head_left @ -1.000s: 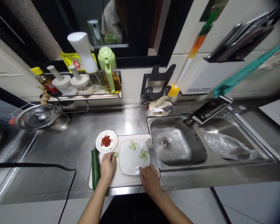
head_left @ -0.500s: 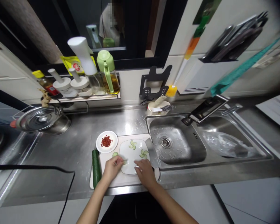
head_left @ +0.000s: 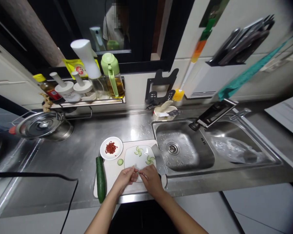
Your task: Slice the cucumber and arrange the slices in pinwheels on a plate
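Note:
My left hand [head_left: 127,177] is closed in a pinch on a thin cucumber slice, over the near edge of a white plate [head_left: 134,159]. My right hand [head_left: 150,179] meets it there, its fingertips pinched on the same slice, which they mostly hide. Two pinwheels of cut cucumber [head_left: 138,150] lie on the plate. The plate rests on a pale cutting board [head_left: 112,183]. A single round cucumber slice [head_left: 120,162] is on the board left of the plate, and a whole-looking cucumber [head_left: 101,182] lies along the board's left edge.
A white dish [head_left: 103,154] of chopped red bits stands behind the cucumber. The knife blade [head_left: 159,159] lies right of the plate, its handle partly behind my right hand. Farther right is a sink [head_left: 185,159]; at left stands a lidded pot [head_left: 61,130]. Bottles line the rack [head_left: 100,102].
My left hand has moved right with its slice, and its fingers now meet those of my right hand. The round slice on the board is now fully uncovered.

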Tool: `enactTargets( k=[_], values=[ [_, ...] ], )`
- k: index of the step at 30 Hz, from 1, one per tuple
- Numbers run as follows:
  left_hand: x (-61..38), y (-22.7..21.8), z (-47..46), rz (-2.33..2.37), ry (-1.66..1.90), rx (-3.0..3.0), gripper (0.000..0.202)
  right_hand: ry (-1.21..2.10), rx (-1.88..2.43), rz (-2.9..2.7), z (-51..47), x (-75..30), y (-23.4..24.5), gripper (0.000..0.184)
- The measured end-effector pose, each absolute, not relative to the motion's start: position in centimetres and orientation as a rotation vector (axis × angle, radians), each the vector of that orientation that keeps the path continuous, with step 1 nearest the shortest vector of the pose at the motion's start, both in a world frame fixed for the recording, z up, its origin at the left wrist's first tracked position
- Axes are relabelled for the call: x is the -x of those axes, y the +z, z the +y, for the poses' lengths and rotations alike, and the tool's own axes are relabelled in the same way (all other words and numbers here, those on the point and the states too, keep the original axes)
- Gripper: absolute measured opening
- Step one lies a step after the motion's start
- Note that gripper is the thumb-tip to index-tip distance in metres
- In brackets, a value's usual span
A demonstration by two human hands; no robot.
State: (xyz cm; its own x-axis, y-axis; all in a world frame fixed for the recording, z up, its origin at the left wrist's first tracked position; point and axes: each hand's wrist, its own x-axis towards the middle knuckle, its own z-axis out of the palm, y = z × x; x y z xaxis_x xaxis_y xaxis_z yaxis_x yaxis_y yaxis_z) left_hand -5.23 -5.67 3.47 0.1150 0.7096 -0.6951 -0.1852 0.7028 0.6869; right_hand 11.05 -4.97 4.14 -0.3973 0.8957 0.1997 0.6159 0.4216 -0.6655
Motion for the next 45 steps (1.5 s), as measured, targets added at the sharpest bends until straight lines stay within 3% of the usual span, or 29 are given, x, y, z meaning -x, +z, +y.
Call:
enactTargets(
  k=[5,10,16,20,24,34,40,45],
  values=[
    [5.2,3.3,-5.0,1.187,0.674,-0.251,0.039,0.7,1.259,-2.111,-5.0,-11.1,4.8,0.019],
    [5.5,2.0,-4.2,1.224,0.732,-0.311,0.041,0.836,1.405,-2.019,-5.1,-11.2,3.9,0.018],
    [5.0,0.6,-3.2,1.486,0.717,-0.833,0.027,1.082,1.87,-1.805,-5.2,-11.0,2.5,0.014],
    [4.4,1.1,-2.7,1.58,0.566,-1.325,0.014,1.009,1.998,-1.951,-5.4,-10.7,2.6,0.009],
    [3.8,1.7,-2.6,1.579,0.441,-1.582,0.013,0.929,2.089,-2.09,-5.6,-10.3,2.9,0.009],
    [3.2,1.6,-3.4,1.669,0.311,-1.784,0.016,0.522,1.868,-2.298,-6.3,-9.7,2.6,0.013],
    [3.6,2.2,-4.2,1.679,0.357,-1.85,0.016,0.507,1.735,-2.33,-6.8,-10.6,2.3,0.01],
    [4.8,2.6,-5.4,1.537,0.444,-2.046,0.027,0.542,1.542,-2.334,-7.6,-11.8,2.3,0.018]
  ],
)
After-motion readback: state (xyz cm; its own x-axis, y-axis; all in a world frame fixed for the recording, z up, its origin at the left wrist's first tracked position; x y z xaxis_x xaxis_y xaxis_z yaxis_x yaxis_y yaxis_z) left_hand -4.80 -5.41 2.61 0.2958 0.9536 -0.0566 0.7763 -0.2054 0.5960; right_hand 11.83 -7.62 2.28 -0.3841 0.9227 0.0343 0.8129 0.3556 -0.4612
